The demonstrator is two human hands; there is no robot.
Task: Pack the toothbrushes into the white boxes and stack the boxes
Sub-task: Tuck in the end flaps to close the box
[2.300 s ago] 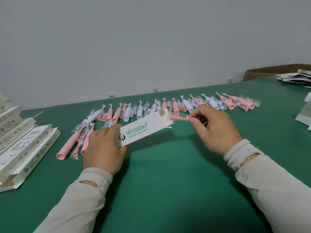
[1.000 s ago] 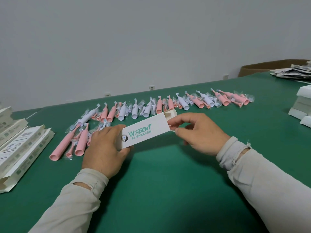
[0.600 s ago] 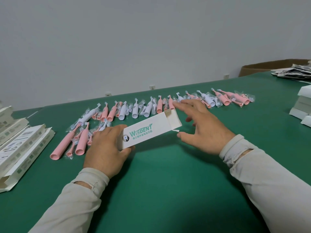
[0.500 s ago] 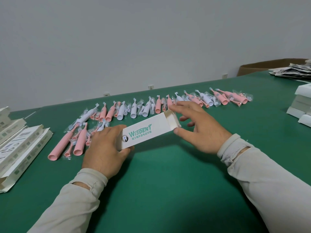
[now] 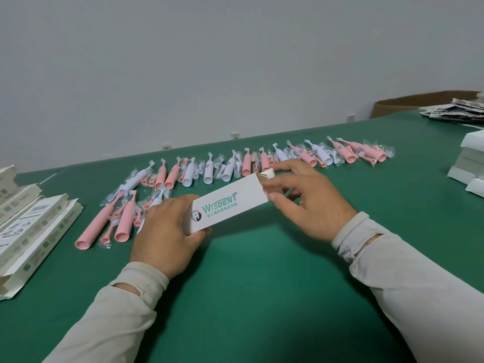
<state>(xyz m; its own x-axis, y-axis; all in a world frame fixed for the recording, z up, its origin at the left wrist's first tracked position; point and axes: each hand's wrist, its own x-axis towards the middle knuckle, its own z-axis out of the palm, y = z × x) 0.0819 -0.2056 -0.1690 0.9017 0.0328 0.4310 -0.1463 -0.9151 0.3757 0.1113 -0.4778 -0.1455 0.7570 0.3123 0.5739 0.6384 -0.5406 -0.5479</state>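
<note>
A white box (image 5: 230, 203) with green lettering lies tilted above the green table (image 5: 251, 279), its right end open. My left hand (image 5: 167, 231) grips the box's left end. My right hand (image 5: 306, 197) is at the open end, thumb and fingers on the end flaps. A long row of pink and white toothbrushes (image 5: 251, 163) in clear wrappers lies behind the box. Three larger pink toothbrushes (image 5: 110, 224) lie left of my left hand. No toothbrush shows at the box's opening.
Flat unfolded white boxes (image 5: 28, 231) are piled at the left edge. A stack of white boxes (image 5: 471, 161) stands at the right edge. Behind it are a pile of leaflets (image 5: 455, 111) and a brown carton (image 5: 408, 103). A grey wall runs behind the table.
My right hand pushed a pink toothbrush into the box, spread open beside the end, and now its fingers are on the end flaps. My left hand kept its grip.
</note>
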